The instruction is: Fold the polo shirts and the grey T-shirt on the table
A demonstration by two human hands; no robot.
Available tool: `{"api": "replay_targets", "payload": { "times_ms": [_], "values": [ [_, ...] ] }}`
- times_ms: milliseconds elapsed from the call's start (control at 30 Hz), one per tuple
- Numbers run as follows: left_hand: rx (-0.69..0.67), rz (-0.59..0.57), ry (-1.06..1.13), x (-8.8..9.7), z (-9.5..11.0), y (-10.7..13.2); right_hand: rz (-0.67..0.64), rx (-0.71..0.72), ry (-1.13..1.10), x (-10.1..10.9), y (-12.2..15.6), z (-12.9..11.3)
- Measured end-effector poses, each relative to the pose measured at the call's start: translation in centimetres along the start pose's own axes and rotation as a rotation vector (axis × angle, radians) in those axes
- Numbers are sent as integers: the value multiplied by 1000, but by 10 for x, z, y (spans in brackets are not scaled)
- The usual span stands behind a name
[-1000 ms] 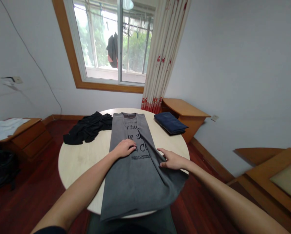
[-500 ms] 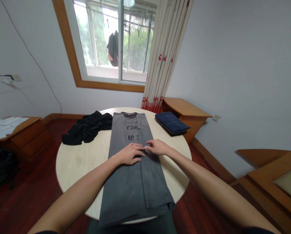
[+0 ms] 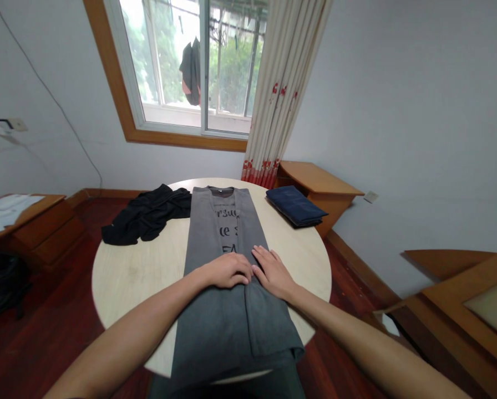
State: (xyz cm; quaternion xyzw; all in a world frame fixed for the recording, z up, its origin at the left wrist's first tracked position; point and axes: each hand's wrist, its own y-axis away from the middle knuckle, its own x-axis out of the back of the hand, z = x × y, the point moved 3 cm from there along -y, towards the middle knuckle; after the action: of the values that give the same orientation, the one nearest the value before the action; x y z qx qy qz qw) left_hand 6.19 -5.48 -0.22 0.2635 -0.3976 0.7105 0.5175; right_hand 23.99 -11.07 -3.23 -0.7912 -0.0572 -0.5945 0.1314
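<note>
A grey T-shirt with black lettering lies lengthwise on the round table, both sides folded in toward its middle. Its collar points at the window, and its lower end reaches the near table edge. My left hand is on the middle of the shirt, fingers curled together at the inner edge of the right-hand fold. Just beside it, my right hand rests flat on that fold, fingers stretched out. The two hands nearly touch at the fingertips.
A crumpled black garment lies at the table's far left. On the far right sits a folded dark blue garment. Beyond the table are a wooden desk, a curtain and a window.
Both hands have slid a little toward me along the fold. My left fingers have curled in, while my right hand has gone from a pinch to lying flat.
</note>
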Motion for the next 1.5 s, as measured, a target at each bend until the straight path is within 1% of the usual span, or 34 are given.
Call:
{"api": "replay_targets", "payload": {
  "times_ms": [100, 167, 233, 333, 400, 433, 500, 567, 633, 700, 767, 833, 933, 1033, 1167, 1233, 1300, 1367, 1400, 1433, 1500],
  "values": [
    [39, 75, 82, 7, -5, 4, -22, 77, -12, 6, 40, -13],
    [83, 123, 56, 10, -8, 6, -58, 169, -6, 13, 63, -23],
    [99, 155, 7, 12, -9, 6, -112, 280, 0, 21, 80, -33],
    [81, 162, -39, 11, -7, 5, -208, 429, -6, 32, 93, -44],
    [72, 144, -57, 9, -7, 4, -251, 511, -24, 37, 91, -47],
    [74, 132, -68, 9, -7, 4, -252, 533, -35, 39, 87, -46],
    [82, 100, -93, 7, -6, 3, -199, 507, -52, 42, 70, -37],
    [77, 42, -111, 4, -1, 2, -90, 386, -57, 46, 43, -20],
    [48, -37, -105, -3, 11, 1, 13, 235, -41, 48, 8, 2],
    [-7, -125, -75, -13, 28, 0, 60, 114, -3, 46, -28, 24],
    [-80, -210, -45, -25, 48, -2, 53, 46, 29, 41, -62, 40],
    [-142, -270, -26, -35, 63, -3, 21, 8, 53, 33, -93, 51],
    [-173, -283, 14, -41, 73, -5, -33, -25, 83, 23, -127, 58],
    [-158, -262, 182, -40, 72, -5, -68, -41, 110, 17, -150, 61],
    [-168, -290, 473, -39, 68, -6, -72, -79, 143, 17, -172, 64],
    [-165, -269, 519, -38, 63, -6, -68, -110, 152, 18, -183, 65],
    [-109, -172, 434, -35, 53, -7, -60, -138, 148, 17, -194, 64],
    [-12, -71, 236, -31, 41, -6, -61, -161, 135, 13, -206, 63],
    [36, -48, 128, -31, 35, -5, -71, -172, 126, 10, -212, 62],
    [77, -50, 38, -31, 30, -3, -87, -185, 116, 7, -218, 62],
    [122, -103, -67, -34, 23, -1, -119, -216, 95, -1, -230, 65]
  ]
}}
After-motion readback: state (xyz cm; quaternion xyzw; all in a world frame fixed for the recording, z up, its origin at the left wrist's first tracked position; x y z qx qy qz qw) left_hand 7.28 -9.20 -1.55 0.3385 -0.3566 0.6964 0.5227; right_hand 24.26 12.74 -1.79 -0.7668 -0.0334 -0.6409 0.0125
